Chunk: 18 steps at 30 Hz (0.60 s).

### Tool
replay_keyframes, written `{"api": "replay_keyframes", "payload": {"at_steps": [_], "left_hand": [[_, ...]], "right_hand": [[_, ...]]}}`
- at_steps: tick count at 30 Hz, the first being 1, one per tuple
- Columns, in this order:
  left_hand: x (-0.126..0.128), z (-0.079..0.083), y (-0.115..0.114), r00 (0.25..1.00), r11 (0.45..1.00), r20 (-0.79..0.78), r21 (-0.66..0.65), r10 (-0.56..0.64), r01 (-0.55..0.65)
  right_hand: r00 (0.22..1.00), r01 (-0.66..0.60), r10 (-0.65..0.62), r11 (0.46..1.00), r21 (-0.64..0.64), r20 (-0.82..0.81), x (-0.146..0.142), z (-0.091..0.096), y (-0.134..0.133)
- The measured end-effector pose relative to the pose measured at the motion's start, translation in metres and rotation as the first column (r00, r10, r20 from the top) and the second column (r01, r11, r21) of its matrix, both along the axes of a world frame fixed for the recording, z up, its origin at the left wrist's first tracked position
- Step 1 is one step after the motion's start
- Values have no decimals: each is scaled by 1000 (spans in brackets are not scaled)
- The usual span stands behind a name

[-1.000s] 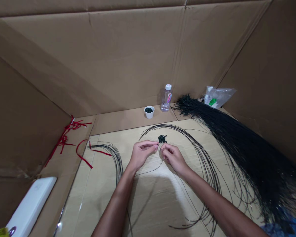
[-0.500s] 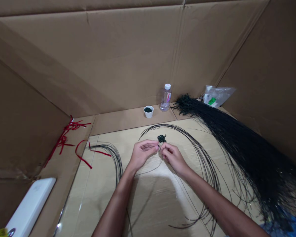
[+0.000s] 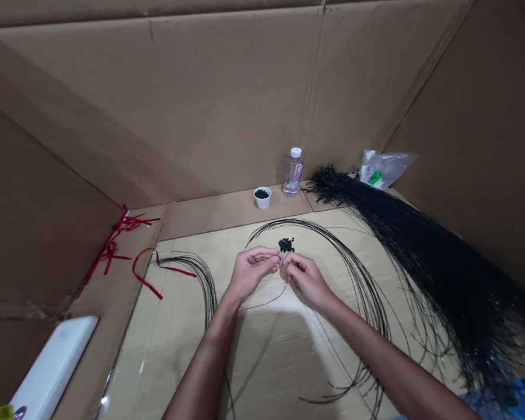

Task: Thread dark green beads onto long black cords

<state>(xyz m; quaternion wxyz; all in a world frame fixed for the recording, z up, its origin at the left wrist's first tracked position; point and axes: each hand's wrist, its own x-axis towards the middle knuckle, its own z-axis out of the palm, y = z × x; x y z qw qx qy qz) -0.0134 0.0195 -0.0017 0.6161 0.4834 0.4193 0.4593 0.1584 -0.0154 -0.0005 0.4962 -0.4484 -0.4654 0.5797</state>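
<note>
Right hand (image 3: pixel 304 274) pinches a thin dark strand (image 3: pixel 262 307); left hand (image 3: pixel 254 269) meets it fingertip to fingertip, though I cannot tell what the left grips.
The strand runs from the fingertips in a loose curve over the table (image 3: pixel 192 361); it looks light and springy, probably best pinched near its end, just short of the small dark beads (image 3: pixel 286 244) beyond.

From the hands (image 3: pixel 252 273): beads (image 3: pixel 286 244) at 12 o'clock, on the surface (image 3: pixel 170 344) just beyond. Farther out at 12: cup (image 3: pixel 263 202) standing beside bottle (image 3: pixel 292 175), both on a cardboard strip (image 3: pixel 214 214). Bundle of strands (image 3: pixel 429 256): runs from 1 to 4 o'clock, bag (image 3: pixel 391 168) behind its far end. Ribbon (image 3: pixel 177 270): 9 o'clock.
</note>
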Motion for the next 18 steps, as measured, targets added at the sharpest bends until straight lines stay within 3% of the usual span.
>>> {"api": "replay_keyframes", "payload": {"at_steps": [18], "left_hand": [[1,1,-1,1000,1000,7,18,-16,16]], "right_hand": [[1000,15,-15,1000,-4,-21,0,-5,0]]}}
